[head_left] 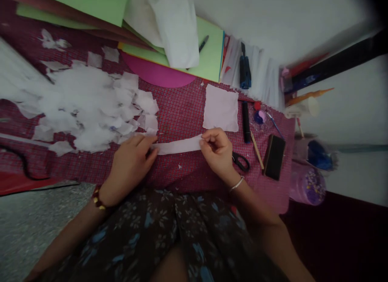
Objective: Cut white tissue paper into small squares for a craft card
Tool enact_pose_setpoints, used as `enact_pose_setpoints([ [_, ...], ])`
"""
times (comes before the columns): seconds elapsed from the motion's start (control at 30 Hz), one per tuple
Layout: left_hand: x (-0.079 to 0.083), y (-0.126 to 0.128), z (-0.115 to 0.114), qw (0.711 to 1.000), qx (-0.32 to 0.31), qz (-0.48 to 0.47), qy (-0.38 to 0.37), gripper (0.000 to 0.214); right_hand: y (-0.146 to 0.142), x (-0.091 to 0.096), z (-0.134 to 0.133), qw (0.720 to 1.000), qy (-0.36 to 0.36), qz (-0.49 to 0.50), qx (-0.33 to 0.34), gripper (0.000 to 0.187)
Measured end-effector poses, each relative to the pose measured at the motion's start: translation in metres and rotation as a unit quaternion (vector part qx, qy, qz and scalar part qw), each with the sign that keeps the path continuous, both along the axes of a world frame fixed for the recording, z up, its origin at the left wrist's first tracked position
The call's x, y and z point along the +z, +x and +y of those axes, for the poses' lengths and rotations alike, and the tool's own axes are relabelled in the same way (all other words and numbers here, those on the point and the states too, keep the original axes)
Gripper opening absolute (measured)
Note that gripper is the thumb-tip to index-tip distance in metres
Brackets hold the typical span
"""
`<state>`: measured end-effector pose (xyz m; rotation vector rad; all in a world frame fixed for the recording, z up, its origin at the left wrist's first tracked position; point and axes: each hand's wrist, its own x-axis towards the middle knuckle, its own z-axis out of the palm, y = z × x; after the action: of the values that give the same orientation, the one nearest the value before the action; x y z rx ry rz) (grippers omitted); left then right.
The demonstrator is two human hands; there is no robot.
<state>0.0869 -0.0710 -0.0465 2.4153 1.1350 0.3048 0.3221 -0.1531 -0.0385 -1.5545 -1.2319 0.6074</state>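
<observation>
Between our pinching fingertips (205, 141) spans a narrow white paper strip (179, 146) — left hand (129, 165) at its nine o'clock end, right hand (218, 153) at three — with a ragged-edged paper square (221, 108) toward two o'clock.

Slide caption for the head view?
Left hand and right hand hold a paper strip by its ends near heaped paper pieces.

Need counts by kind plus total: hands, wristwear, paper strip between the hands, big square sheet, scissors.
Hands (left hand, right hand): 2
Wristwear (beaded bracelet, metal bangle): 2
Paper strip: 1
Square sheet: 1
Scissors: 1
Total: 7
</observation>
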Motion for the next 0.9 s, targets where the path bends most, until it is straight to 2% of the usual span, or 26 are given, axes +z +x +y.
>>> enact_pose_setpoints([
  [0.1, 0.025, -0.006, -0.003, 0.998, 0.007, -0.069, -0.003, 0.030, 0.007, 0.022, 0.006, 0.995, 0.046, -0.037, 0.080, 0.016],
  [0.2, 0.060, -0.001, 0.005, 0.977, -0.001, -0.209, -0.044, 0.037, 0.015, 0.053, 0.019, 0.979, 0.071, -0.041, 0.185, 0.022],
  [0.23, 0.070, 0.005, 0.012, 0.959, -0.024, -0.271, -0.080, 0.045, 0.016, 0.064, 0.024, 0.973, 0.075, -0.042, 0.215, 0.023],
  [0.27, 0.078, 0.013, 0.020, 0.937, -0.050, -0.310, -0.152, 0.058, 0.018, 0.074, 0.030, 0.966, 0.077, -0.043, 0.244, 0.024],
  [0.33, 0.087, 0.031, 0.038, 0.873, -0.112, -0.361, -0.307, 0.070, 0.019, 0.091, 0.044, 0.951, 0.069, -0.043, 0.297, 0.025],
  [0.4, 0.088, 0.048, 0.056, 0.809, -0.164, -0.364, -0.432, 0.052, 0.019, 0.103, 0.058, 0.935, 0.044, -0.040, 0.348, 0.023],
  [0.47, 0.085, 0.059, 0.069, 0.753, -0.176, -0.383, -0.505, 0.029, 0.022, 0.109, 0.072, 0.921, 0.010, -0.023, 0.390, 0.022],
  [0.53, 0.080, 0.064, 0.074, 0.726, -0.179, -0.362, -0.557, 0.049, 0.027, 0.111, 0.083, 0.912, -0.011, -0.003, 0.409, 0.022],
  [0.6, 0.076, 0.061, 0.073, 0.734, -0.171, -0.328, -0.570, 0.063, 0.032, 0.110, 0.089, 0.912, -0.019, 0.014, 0.410, 0.023],
  [0.63, 0.074, 0.059, 0.071, 0.745, -0.163, -0.314, -0.565, 0.062, 0.034, 0.110, 0.091, 0.913, -0.024, 0.018, 0.407, 0.023],
  [0.77, 0.065, 0.049, 0.064, 0.774, -0.138, -0.267, -0.557, 0.031, 0.039, 0.107, 0.097, 0.915, -0.041, 0.035, 0.400, 0.022],
  [0.9, 0.055, 0.045, 0.057, 0.781, -0.132, -0.210, -0.573, 0.019, 0.038, 0.104, 0.107, 0.910, -0.035, 0.033, 0.412, 0.025],
])
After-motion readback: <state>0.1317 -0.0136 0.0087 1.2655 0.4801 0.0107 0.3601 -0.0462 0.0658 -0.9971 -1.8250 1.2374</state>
